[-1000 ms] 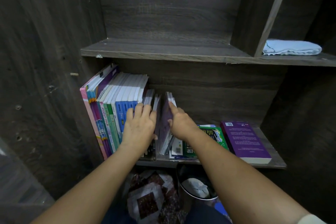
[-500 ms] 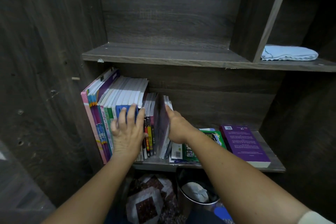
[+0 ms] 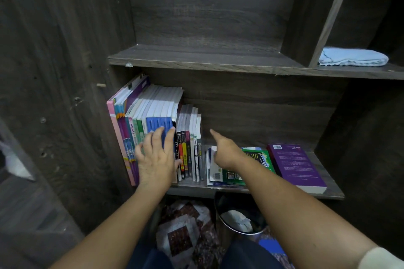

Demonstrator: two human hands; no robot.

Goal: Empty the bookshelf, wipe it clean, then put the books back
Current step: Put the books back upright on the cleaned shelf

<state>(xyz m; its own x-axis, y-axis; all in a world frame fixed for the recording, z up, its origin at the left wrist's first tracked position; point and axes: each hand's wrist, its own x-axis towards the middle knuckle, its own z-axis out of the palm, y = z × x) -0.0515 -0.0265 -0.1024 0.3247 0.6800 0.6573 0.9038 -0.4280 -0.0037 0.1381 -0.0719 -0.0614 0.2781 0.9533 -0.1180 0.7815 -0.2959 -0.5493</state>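
Observation:
A row of upright books (image 3: 153, 111) fills the left end of the lower shelf (image 3: 329, 189). My left hand (image 3: 156, 159) presses flat against their blue and green spines, fingers spread. Several thinner books (image 3: 192, 148) stand upright just to the right of it. My right hand (image 3: 225, 153) hovers beside them over a flat pile of books, index finger stretched out, the other fingers loosely curled, holding nothing. A green book (image 3: 261, 159) tops that flat pile, and a thick purple book (image 3: 295, 166) lies flat further right. The upper shelf (image 3: 196, 57) carries no books.
A folded light blue cloth (image 3: 352, 57) lies in the upper right compartment. Below the lower shelf stand a dark bin (image 3: 240, 220) with crumpled paper and a patterned bag (image 3: 181, 231). A dark wooden side panel closes the left.
My right hand has let go of the thin books, which now stand upright against the row. My left hand has slid left onto the blue spines and spread its fingers.

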